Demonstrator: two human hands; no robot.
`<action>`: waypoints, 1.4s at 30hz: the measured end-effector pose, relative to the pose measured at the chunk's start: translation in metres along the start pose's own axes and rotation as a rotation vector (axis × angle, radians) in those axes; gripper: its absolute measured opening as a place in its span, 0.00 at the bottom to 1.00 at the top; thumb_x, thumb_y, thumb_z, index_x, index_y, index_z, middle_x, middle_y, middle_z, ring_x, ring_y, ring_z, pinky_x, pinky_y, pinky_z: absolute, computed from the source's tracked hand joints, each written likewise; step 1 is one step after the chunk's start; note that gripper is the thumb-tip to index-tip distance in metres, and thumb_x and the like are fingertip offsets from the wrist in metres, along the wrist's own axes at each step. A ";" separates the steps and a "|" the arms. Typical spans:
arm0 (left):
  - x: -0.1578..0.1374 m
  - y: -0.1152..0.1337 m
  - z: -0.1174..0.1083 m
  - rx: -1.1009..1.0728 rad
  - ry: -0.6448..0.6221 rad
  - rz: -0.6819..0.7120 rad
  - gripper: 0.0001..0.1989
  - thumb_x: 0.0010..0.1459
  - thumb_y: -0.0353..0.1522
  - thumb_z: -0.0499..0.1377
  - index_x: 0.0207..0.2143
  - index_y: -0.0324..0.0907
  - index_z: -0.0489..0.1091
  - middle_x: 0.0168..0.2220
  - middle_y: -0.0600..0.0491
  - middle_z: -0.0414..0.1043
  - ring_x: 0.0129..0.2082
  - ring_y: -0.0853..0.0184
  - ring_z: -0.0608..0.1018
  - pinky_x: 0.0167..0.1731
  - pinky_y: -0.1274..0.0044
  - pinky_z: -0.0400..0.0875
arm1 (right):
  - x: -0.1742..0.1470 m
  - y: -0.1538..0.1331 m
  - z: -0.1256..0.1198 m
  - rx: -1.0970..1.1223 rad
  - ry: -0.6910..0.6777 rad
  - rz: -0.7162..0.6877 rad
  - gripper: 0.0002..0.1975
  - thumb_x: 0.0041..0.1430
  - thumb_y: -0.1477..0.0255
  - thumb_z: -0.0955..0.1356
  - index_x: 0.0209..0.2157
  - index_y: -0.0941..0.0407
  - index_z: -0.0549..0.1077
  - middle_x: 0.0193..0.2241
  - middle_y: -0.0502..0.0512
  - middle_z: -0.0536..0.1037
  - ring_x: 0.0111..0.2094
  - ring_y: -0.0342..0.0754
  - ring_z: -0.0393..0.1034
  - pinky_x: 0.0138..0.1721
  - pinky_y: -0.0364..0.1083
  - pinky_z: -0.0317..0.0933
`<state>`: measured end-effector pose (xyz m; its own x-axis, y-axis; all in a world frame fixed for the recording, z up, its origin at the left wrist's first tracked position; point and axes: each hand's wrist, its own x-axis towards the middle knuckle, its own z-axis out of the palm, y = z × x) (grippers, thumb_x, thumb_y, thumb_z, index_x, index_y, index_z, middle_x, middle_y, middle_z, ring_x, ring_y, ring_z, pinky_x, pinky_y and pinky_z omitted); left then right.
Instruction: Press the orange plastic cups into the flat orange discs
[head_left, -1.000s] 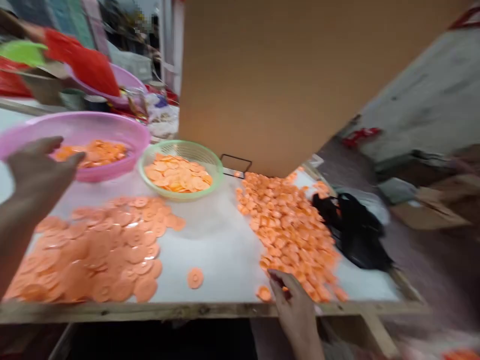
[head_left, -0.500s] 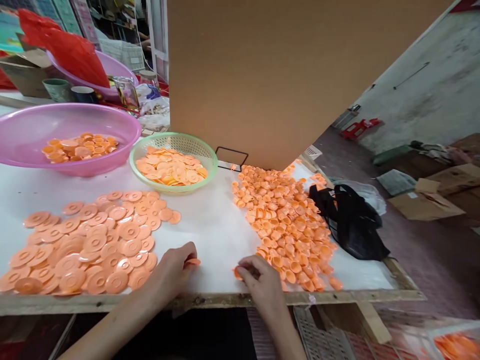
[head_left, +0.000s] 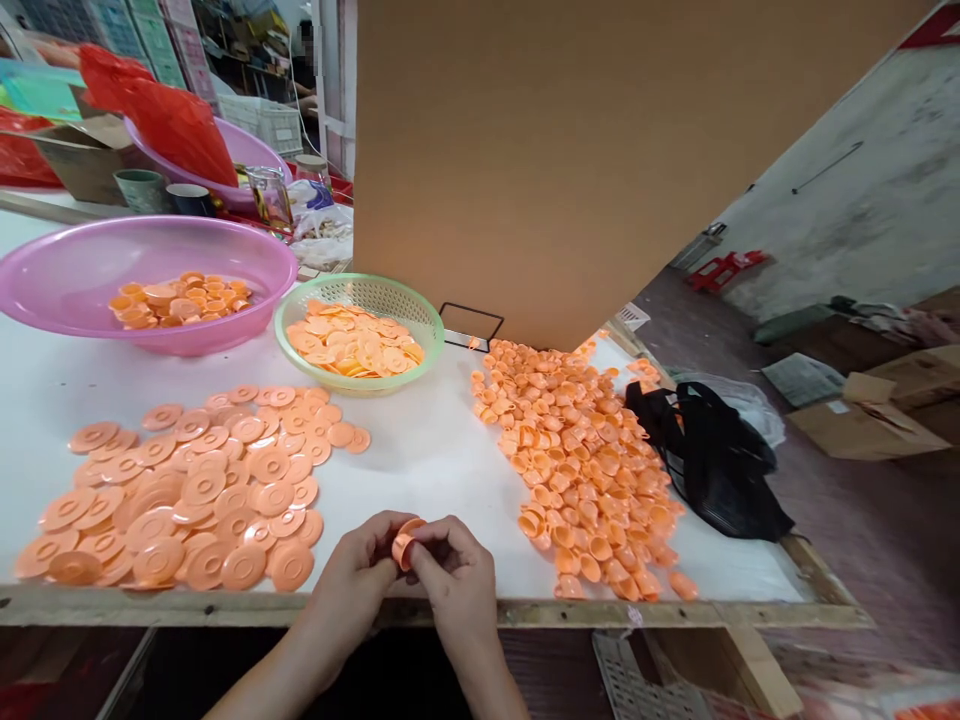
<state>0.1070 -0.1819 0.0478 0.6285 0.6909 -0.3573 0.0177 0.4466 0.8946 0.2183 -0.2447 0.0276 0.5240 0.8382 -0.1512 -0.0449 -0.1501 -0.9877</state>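
My left hand (head_left: 352, 575) and my right hand (head_left: 459, 580) meet above the table's front edge. Between their fingertips are a small orange plastic cup (head_left: 403, 550) and an orange plastic disc (head_left: 410, 525), pressed together. The left fingers pinch the disc, the right ones the cup; fingers hide part of both pieces. To the left lies a spread of flat round orange discs (head_left: 202, 485), each with a ring in its middle. On the right is a heap of small orange cups (head_left: 592, 470).
A pink basin (head_left: 45, 275) holds orange pieces, and a green sieve basket (head_left: 390, 295) holds orange discs. A large cardboard sheet (head_left: 540, 170) stands upright behind the cups. The black bag (head_left: 712, 460) lies at the table's right side. Wooden strips edge the white table (head_left: 427, 450).
My hands were apart, the left with a disc and the right with a cup. They have come together, bringing the two pieces into contact. The view has shifted slightly.
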 end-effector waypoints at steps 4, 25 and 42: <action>0.000 0.000 -0.001 -0.110 -0.011 -0.061 0.17 0.46 0.33 0.62 0.42 0.39 0.74 0.38 0.51 0.78 0.38 0.65 0.77 0.42 0.74 0.71 | 0.003 -0.003 -0.001 0.078 -0.067 0.026 0.03 0.47 0.73 0.70 0.27 0.56 0.74 0.23 0.50 0.76 0.25 0.44 0.69 0.27 0.43 0.65; 0.005 -0.017 -0.005 0.057 0.114 0.139 0.13 0.52 0.37 0.62 0.37 0.37 0.75 0.35 0.49 0.78 0.38 0.61 0.78 0.41 0.74 0.71 | 0.003 0.010 0.002 -0.264 0.041 -0.198 0.08 0.53 0.73 0.66 0.37 0.55 0.72 0.33 0.53 0.76 0.29 0.46 0.71 0.30 0.44 0.66; -0.002 -0.028 -0.025 0.376 0.190 0.341 0.13 0.59 0.31 0.56 0.45 0.44 0.75 0.37 0.53 0.80 0.35 0.66 0.79 0.37 0.78 0.73 | 0.015 0.012 0.027 -0.448 -0.053 -0.334 0.11 0.46 0.80 0.61 0.31 0.55 0.69 0.26 0.50 0.71 0.21 0.44 0.61 0.23 0.42 0.57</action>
<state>0.0856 -0.1820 0.0167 0.4965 0.8671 -0.0410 0.1357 -0.0309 0.9903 0.2033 -0.2196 0.0126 0.4040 0.9017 0.1540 0.4882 -0.0701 -0.8699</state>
